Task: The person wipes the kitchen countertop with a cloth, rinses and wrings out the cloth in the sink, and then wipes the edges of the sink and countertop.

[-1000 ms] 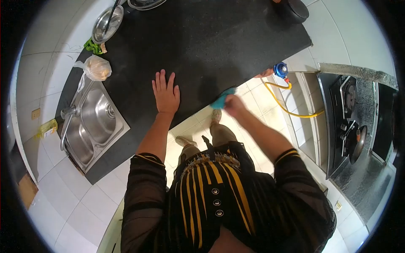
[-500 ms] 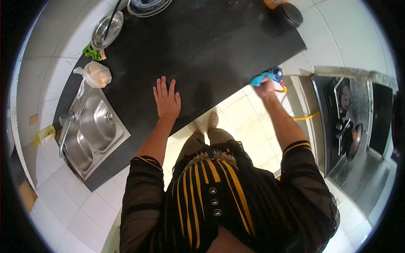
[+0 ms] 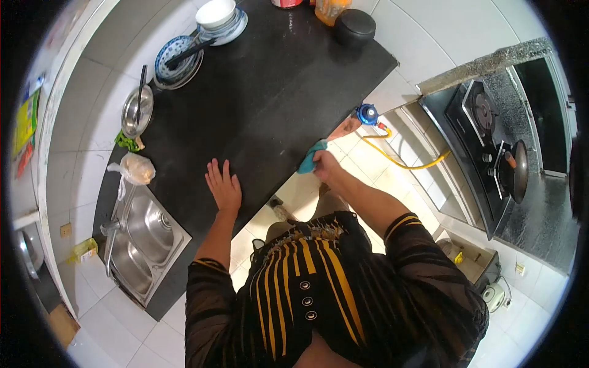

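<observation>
My left hand (image 3: 225,186) lies on the black countertop (image 3: 245,116), its fingers spread and holding nothing. At the counter's front edge, my right hand (image 3: 326,165) is closed on a teal cloth (image 3: 311,157), which hangs partly over that edge. Beyond the cloth, a blue gas regulator (image 3: 367,114) with a yellow hose (image 3: 408,165) sits beside the counter, on top of a reddish cylinder that is mostly hidden.
To the left are a double sink (image 3: 147,242), a plastic bag (image 3: 137,168), green vegetables (image 3: 127,142) and a metal bowl (image 3: 137,111). Patterned dishes (image 3: 178,61) and a black pot (image 3: 354,27) stand farther back. A stove (image 3: 485,141) with a pan (image 3: 519,172) is at right.
The view has shifted, showing more of the counter's far end. My right hand went out to the regulator with the cloth and has come back along the edge. My left hand stays flat on the counter.
</observation>
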A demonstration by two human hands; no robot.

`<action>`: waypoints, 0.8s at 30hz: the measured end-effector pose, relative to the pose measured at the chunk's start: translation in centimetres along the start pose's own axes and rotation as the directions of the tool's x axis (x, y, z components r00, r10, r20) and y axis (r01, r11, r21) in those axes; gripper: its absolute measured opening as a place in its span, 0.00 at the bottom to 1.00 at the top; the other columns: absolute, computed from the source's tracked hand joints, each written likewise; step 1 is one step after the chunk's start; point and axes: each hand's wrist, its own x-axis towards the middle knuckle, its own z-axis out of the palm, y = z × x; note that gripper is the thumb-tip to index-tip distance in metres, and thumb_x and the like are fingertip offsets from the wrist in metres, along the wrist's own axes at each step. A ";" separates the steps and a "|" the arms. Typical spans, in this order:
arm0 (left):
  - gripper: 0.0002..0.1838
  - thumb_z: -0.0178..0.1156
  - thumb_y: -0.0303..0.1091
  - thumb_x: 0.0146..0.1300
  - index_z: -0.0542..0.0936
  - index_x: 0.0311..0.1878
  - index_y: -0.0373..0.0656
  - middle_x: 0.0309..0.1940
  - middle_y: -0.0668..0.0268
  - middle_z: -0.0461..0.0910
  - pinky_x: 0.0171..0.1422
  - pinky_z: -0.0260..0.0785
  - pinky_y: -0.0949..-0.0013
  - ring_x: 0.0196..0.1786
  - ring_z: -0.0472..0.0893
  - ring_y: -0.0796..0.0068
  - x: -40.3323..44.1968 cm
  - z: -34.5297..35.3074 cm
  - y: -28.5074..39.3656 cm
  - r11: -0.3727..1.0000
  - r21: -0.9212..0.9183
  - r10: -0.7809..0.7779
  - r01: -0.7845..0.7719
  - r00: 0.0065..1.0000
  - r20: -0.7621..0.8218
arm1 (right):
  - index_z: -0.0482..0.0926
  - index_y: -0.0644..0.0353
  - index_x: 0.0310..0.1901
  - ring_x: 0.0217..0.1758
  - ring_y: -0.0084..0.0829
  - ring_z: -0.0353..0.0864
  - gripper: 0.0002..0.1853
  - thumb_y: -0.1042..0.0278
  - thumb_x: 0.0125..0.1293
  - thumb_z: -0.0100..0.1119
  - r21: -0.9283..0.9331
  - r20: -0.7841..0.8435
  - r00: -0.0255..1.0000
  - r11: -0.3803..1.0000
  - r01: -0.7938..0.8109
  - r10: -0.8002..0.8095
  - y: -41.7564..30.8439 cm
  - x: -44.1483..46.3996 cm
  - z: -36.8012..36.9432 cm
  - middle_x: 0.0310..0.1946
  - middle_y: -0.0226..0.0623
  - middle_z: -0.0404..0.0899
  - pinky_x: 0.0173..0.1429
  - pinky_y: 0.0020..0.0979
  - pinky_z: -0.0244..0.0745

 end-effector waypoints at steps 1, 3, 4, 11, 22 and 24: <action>0.24 0.51 0.34 0.59 0.65 0.60 0.44 0.66 0.53 0.54 0.71 0.41 0.47 0.69 0.51 0.52 0.3 -0.1 0.2 0.999 -0.003 -0.032 0.032 0.999 0.026 | 0.64 0.56 0.27 0.29 0.35 0.68 0.11 0.81 0.38 0.46 0.024 0.010 0.999 0.999 0.040 -0.040 -2.4 0.2 -0.2 0.25 0.32 0.65 0.36 0.36 0.70; 0.24 0.51 0.34 0.59 0.66 0.60 0.43 0.66 0.52 0.55 0.70 0.41 0.47 0.69 0.52 0.51 1.7 0.1 0.8 0.998 -0.008 -0.069 0.070 0.997 0.029 | 0.65 0.57 0.28 0.29 0.35 0.69 0.12 0.83 0.37 0.46 0.053 0.003 0.993 0.992 0.118 -0.119 -7.5 2.4 -1.3 0.25 0.32 0.66 0.34 0.35 0.71; 0.23 0.51 0.34 0.58 0.66 0.59 0.43 0.65 0.52 0.55 0.70 0.42 0.47 0.69 0.52 0.51 2.2 0.2 1.3 0.994 -0.023 -0.108 0.109 0.994 0.032 | 0.66 0.57 0.28 0.29 0.35 0.69 0.12 0.83 0.37 0.46 0.046 0.018 0.991 0.990 0.131 -0.132 -10.3 3.3 -2.0 0.25 0.32 0.67 0.35 0.35 0.71; 0.24 0.44 0.34 0.61 0.62 0.62 0.40 0.66 0.50 0.52 0.71 0.40 0.47 0.70 0.49 0.48 5.3 3.2 5.8 0.946 0.073 -0.309 0.317 0.945 -0.107 | 0.66 0.54 0.17 0.28 0.36 0.68 0.06 0.77 0.36 0.48 -0.073 -0.097 0.921 0.926 0.372 -0.377 -30.1 9.2 -6.1 0.22 0.34 0.67 0.35 0.38 0.68; 0.25 0.42 0.35 0.61 0.61 0.62 0.40 0.67 0.50 0.52 0.72 0.39 0.48 0.70 0.48 0.49 5.9 2.7 6.3 0.937 0.108 -0.328 0.333 0.943 -0.065 | 0.63 0.54 0.25 0.30 0.37 0.67 0.07 0.75 0.41 0.47 0.081 -0.217 0.912 0.924 0.373 -0.349 -31.7 10.5 -6.3 0.25 0.36 0.63 0.38 0.41 0.70; 0.25 0.42 0.36 0.61 0.61 0.62 0.41 0.67 0.50 0.52 0.72 0.39 0.48 0.70 0.48 0.49 5.8 2.7 6.4 0.940 0.102 -0.320 0.324 0.946 -0.061 | 0.65 0.52 0.22 0.27 0.32 0.65 0.06 0.74 0.43 0.50 0.120 -0.178 0.976 0.982 0.149 -0.126 -24.6 11.8 -8.8 0.22 0.33 0.63 0.35 0.35 0.68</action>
